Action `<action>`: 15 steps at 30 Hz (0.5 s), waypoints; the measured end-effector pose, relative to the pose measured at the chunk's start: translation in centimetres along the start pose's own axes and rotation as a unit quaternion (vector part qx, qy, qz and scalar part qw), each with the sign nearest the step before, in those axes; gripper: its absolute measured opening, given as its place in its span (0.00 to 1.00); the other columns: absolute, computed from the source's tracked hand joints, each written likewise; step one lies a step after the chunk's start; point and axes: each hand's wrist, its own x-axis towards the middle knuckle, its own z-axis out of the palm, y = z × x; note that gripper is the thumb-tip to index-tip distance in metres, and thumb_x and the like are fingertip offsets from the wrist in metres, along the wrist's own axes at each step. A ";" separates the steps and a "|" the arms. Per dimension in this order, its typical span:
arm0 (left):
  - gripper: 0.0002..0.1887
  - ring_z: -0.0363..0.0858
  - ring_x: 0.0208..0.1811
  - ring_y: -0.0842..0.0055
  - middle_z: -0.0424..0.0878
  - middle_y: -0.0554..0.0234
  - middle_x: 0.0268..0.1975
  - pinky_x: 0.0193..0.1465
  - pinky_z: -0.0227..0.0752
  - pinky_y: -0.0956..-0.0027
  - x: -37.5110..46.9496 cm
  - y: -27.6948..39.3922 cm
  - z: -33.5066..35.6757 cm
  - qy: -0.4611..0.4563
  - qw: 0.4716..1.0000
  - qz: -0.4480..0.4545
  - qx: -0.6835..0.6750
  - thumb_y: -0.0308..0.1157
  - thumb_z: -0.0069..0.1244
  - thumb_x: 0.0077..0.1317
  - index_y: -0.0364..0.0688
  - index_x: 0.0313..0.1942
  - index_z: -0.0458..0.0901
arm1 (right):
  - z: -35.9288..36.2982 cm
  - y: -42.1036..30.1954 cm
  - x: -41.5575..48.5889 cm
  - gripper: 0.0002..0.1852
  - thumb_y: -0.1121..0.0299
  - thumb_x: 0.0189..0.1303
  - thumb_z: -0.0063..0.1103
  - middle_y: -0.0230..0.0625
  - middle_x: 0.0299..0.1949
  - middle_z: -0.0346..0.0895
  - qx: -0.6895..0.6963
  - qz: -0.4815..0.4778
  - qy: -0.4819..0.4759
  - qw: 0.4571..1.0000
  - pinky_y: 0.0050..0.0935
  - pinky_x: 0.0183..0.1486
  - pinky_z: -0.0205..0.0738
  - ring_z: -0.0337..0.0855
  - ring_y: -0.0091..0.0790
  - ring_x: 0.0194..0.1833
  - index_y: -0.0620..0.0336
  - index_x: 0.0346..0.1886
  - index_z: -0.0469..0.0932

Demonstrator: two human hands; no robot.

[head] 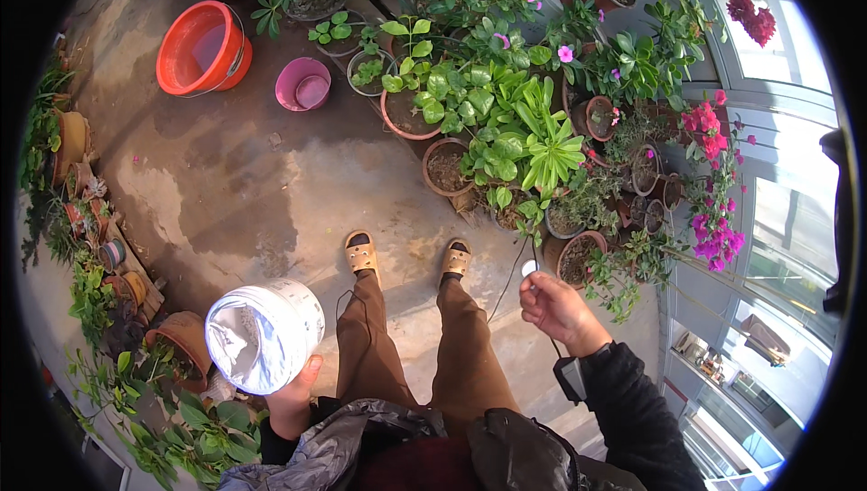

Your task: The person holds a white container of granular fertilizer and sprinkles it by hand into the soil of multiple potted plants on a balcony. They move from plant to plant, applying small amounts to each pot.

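A white plastic tub (298, 315), lined with a bag and holding pale grains, is in my left hand (294, 386) at the lower left. My right hand (555, 308), fingers curled, pinches the handle of a spoon or small scoop whose round white end (530, 267) shows just above the fingers; its contents cannot be told. That hand is near a terracotta pot of soil (581, 257) beside the dense group of potted plants. A thin dark cord passes close to the same hand and wrist.
An orange-red bucket (237, 67) and a small pink bucket (303, 84) stand on the concrete floor. Potted plants (447, 166) crowd the upper right beside glass windows (786, 233). More pots (186, 349) line the left edge. A cord trails near my legs.
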 end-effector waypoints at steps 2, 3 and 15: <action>0.38 0.66 0.61 0.67 0.69 0.55 0.60 0.65 0.55 0.65 0.4 -0.1 -1.1 0.022 1.000 -0.006 0.008 0.28 0.60 0.51 0.32 0.62 0.60 | -3.3 -6.1 -2.6 0.14 0.60 0.69 0.42 0.29 0.21 0.64 -0.039 -0.129 0.043 0.990 0.21 0.23 0.56 0.59 0.22 0.20 0.59 0.32 0.72; 0.39 0.66 0.61 0.67 0.69 0.55 0.60 0.65 0.55 0.65 0.6 -0.2 -1.5 0.030 0.999 -0.008 0.016 0.28 0.60 0.51 0.32 0.62 0.60 | -5.1 -9.4 -4.3 0.14 0.61 0.69 0.42 0.28 0.20 0.64 -0.061 -0.186 0.082 0.977 0.21 0.22 0.55 0.58 0.22 0.19 0.59 0.31 0.71; 0.42 0.65 0.63 0.64 0.65 0.51 0.62 0.65 0.57 0.61 -0.4 -0.9 1.0 -0.003 0.997 -0.037 0.061 0.26 0.55 0.46 0.33 0.64 0.55 | -23.9 -34.5 -11.2 0.13 0.59 0.69 0.44 0.25 0.20 0.60 -0.042 -0.391 0.107 0.913 0.19 0.20 0.50 0.54 0.20 0.17 0.55 0.31 0.71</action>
